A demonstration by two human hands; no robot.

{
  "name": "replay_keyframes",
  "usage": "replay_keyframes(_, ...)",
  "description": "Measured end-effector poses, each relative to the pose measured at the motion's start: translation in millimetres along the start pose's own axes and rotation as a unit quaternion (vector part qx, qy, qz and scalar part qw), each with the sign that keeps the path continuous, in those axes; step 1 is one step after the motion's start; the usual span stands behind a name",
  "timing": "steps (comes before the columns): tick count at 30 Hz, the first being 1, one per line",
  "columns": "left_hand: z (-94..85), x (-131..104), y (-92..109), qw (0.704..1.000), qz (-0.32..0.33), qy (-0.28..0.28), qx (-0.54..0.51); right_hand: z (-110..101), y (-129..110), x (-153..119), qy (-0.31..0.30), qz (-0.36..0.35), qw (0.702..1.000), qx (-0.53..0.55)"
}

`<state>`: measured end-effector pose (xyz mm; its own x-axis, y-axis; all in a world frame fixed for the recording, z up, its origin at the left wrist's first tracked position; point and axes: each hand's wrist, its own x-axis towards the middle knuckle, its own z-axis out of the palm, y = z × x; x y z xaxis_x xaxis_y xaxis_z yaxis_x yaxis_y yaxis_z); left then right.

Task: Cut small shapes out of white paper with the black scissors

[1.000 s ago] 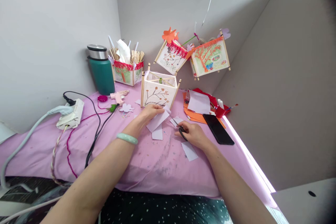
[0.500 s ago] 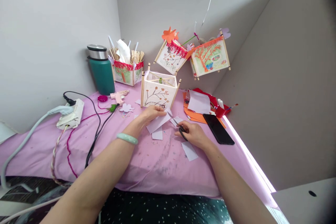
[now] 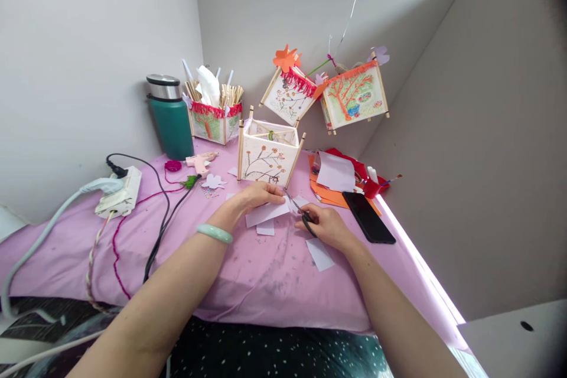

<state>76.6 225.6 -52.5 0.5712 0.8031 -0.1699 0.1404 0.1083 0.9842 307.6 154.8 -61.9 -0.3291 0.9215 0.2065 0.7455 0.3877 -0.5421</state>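
Observation:
My left hand (image 3: 262, 194), with a pale green bangle (image 3: 215, 233) on its wrist, pinches a piece of pale lilac paper (image 3: 267, 213). Black-handled scissors (image 3: 305, 218) are gripped in my right hand (image 3: 326, 225), their blades pointing up and left at the paper's right end. Whether the blades are parted is too small to tell. Other cut paper pieces lie around: one paper piece (image 3: 320, 254) below my right hand, another under the held sheet. Just behind my hands stands a white box frame (image 3: 270, 156) with wooden corner sticks and painted orange blossoms.
A green bottle (image 3: 170, 127), a stick-filled holder (image 3: 210, 123) and a pink glue gun (image 3: 202, 162) stand or lie left. A phone (image 3: 368, 218) and orange paper (image 3: 326, 194) lie right. Two decorated boxes hang behind. A power strip (image 3: 119, 192) trails cables at left.
The paper in my left hand has turned from a slant to nearly level. My left fingers have shifted slightly right and down, while the scissors hold almost the same place.

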Motion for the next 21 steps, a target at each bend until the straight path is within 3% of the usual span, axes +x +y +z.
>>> replay_keyframes(5,1.9,-1.7,0.8,1.0,-0.004,0.016,0.002,1.2,0.8,0.1,0.0,0.0,1.0,-0.002)
replay_keyframes(12,9.3,-8.0,10.1,0.993,-0.014,0.118,0.011,1.7,1.3,-1.0,0.006,-0.007,1.0,-0.001)
replay_keyframes(21,8.4,-4.2,11.8,0.989,-0.023,0.142,-0.045,1.6,3.4,0.5,0.01,-0.005,1.0,-0.007)
